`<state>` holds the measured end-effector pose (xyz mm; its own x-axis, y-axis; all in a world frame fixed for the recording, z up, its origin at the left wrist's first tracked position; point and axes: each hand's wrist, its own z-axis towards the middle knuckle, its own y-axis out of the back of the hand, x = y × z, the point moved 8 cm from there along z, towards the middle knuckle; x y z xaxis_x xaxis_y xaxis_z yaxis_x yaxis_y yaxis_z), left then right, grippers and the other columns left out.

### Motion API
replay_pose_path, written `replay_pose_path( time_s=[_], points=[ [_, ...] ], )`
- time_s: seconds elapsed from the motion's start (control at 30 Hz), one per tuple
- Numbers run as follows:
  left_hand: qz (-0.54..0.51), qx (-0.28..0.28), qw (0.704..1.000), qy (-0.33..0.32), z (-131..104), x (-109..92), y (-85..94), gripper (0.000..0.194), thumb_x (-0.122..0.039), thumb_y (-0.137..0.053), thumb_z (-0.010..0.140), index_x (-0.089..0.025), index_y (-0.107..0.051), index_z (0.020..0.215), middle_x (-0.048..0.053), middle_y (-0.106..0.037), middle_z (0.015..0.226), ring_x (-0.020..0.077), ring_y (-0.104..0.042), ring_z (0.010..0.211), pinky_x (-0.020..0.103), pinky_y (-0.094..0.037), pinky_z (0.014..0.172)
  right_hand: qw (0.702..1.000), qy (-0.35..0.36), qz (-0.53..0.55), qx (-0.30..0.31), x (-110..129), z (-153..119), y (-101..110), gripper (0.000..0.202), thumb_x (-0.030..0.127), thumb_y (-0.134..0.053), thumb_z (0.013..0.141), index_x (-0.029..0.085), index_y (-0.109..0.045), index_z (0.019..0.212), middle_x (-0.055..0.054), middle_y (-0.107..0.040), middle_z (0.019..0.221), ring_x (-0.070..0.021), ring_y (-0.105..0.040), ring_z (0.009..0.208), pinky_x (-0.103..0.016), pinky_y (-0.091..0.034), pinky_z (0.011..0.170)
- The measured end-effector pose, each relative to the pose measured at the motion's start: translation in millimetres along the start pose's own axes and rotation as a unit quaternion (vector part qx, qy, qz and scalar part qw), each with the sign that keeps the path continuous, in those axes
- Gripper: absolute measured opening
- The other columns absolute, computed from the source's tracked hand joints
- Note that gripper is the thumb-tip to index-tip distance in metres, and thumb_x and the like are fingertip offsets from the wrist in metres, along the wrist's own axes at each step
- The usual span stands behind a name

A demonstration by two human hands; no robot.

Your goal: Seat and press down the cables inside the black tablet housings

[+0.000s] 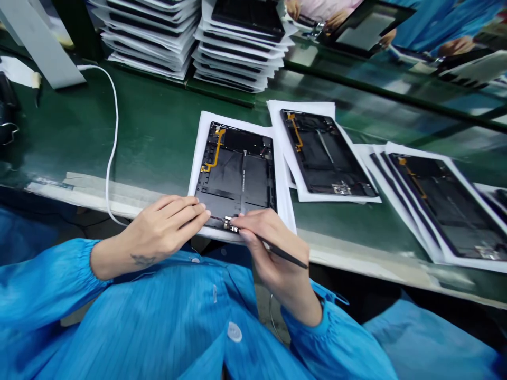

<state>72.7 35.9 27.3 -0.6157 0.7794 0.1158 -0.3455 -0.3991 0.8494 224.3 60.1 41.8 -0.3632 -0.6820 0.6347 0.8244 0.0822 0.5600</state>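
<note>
An opened black tablet housing (257,184) lies on white sheets (202,142) at the table's front edge, with an orange flex cable (217,151) along its left side. My left hand (164,227) rests flat with fingers stretched over the housing's lower left corner. In my right hand (273,243) is a thin black tool (287,256), pinched between thumb and fingers. Those fingertips are at a small metal part (229,224) on the housing's bottom edge. The tool's tip is hidden by the fingers.
More opened housings on white sheets (328,153) (447,206) lie to the right. Tall stacks (150,37) (241,53) stand at the back. A white cable (114,126) crosses the green table (158,121) at left. Other people's hands (455,46) show beyond.
</note>
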Motion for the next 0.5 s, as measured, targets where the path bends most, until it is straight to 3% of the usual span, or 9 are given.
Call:
replay_pose_path(
  time_s=[0.27, 0.5],
  points=[
    [-0.013, -0.023, 1.000, 0.005, 1, 2, 3.3, 0.033, -0.001, -0.039, 0.097, -0.005, -0.065, 0.117, 0.013, -0.074, 0.115, 0.0265, -0.068, 0.109, 0.038, -0.055, 0.088, 0.998, -0.006, 0.056, 0.015, -8, 10, -14, 0.016, 0.011, -0.058, 0.097, 0.018, -0.069, 0.104, -0.005, -0.073, 0.092, -0.0180, -0.066, 0.089, -0.036, -0.053, 0.083],
    [-0.021, -0.019, 1.000, 0.003, 1, 3, 3.0, 0.033, -0.001, -0.040, 0.097, -0.005, -0.065, 0.117, 0.013, -0.075, 0.114, 0.0265, -0.070, 0.108, 0.038, -0.054, 0.087, 0.998, -0.022, 0.030, 0.053, -9, 6, -7, 0.015, 0.010, -0.058, 0.096, 0.015, -0.070, 0.104, -0.008, -0.073, 0.094, -0.0193, -0.066, 0.090, -0.036, -0.054, 0.083]
  ],
)
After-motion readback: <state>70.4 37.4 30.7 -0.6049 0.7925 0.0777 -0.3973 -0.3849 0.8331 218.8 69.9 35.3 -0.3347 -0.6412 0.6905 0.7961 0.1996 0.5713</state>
